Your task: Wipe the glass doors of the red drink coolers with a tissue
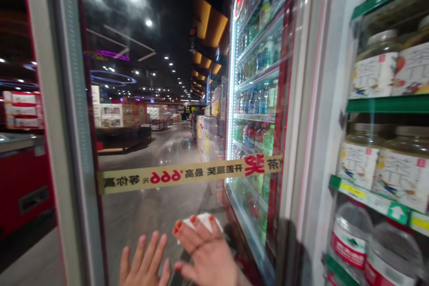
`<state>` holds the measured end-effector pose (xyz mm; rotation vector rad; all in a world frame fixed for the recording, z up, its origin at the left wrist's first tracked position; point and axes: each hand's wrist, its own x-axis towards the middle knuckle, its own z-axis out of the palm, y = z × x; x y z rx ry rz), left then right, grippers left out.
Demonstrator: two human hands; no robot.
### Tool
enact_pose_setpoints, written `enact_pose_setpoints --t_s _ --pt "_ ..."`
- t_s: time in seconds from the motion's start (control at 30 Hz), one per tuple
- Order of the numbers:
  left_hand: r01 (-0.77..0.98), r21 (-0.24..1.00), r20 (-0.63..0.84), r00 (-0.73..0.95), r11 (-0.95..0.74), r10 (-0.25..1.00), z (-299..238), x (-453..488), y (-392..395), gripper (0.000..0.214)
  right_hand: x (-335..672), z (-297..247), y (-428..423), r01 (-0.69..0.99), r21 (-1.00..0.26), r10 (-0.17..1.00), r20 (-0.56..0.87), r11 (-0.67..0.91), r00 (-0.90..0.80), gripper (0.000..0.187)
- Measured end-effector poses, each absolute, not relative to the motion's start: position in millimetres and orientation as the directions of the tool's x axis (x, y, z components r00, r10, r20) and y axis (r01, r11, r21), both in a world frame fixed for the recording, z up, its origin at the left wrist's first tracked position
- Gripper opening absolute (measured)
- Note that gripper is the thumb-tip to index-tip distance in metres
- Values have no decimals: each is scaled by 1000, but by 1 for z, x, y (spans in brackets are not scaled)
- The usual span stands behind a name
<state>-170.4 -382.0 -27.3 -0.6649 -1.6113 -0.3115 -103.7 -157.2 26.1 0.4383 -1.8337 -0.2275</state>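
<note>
A glass door [140, 214] of a drinks cooler stands in front of me, with a yellow printed strip [191, 174] across it, its lettering mirrored. Low in the view, my right hand [209, 250] lies flat, orange nails showing, over a white cloth [216, 221] at the glass. Most of the cloth is hidden under the fingers. To its left my left hand [144, 261] is raised with fingers stretched and apart and nothing in it; whether it touches the glass I cannot tell.
At the right, cooler shelves hold bottled drinks [375, 65] and large bottles [351, 232]. Beyond the glass appear a lit drinks cooler [258, 98], stacked boxes [114, 114] and a shop aisle [174, 143]. A red chest unit [23, 187] stands at far left, beyond the door frame [55, 120].
</note>
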Motion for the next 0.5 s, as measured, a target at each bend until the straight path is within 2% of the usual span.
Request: enact_pose_setpoints --t_s 0.03,0.1,0.13,0.17,0.2,0.23,0.27,0.3,0.33,0.4,0.43,0.47,0.5 --pt "598 -151 975 -42 787 218 -27 -169 -380 92 -100 57 -148 -169 442 -471 849 881 -239 69" --pt "621 -112 981 -58 776 188 -32 -167 -375 88 -96 123 -116 -107 364 -379 900 925 -214 72" --pt "630 -102 982 -61 770 180 -35 -166 -373 85 -97 154 -99 -56 261 -267 944 964 -194 74" --pt "639 -94 983 -61 763 172 -39 -165 -371 83 -98 181 -85 53 65 -55 982 996 -178 73" --pt "649 -85 984 -62 756 164 -42 -163 -369 80 -100 201 -76 112 -95 109 986 989 -126 74" --pt "656 -75 986 -65 751 155 -44 -161 -369 78 -101 213 -73 153 -190 206 974 970 -96 74" --pt "661 -63 987 -67 748 143 -45 -160 -371 77 -101 215 -77 160 -192 209 973 968 -102 75" --pt "664 -61 989 -61 745 136 -43 -158 -374 76 -100 209 -85 124 -89 108 983 988 -151 74" --pt "664 -76 989 -42 744 138 -38 -157 -380 75 -98 196 -97 48 91 -77 969 995 -233 73" --pt "654 -132 986 10 745 166 -17 -156 -395 76 -93 169 -119 -200 459 -500 781 866 -375 65" --pt "648 -143 985 22 748 169 -1 -156 -403 78 -90 163 -125 -310 554 -635 661 772 -400 62" --pt "643 -135 987 19 754 160 17 -157 -411 80 -87 165 -126 -370 594 -699 586 715 -410 60" --pt "641 -106 991 3 760 135 36 -157 -417 82 -84 176 -122 -371 595 -701 579 713 -417 59"
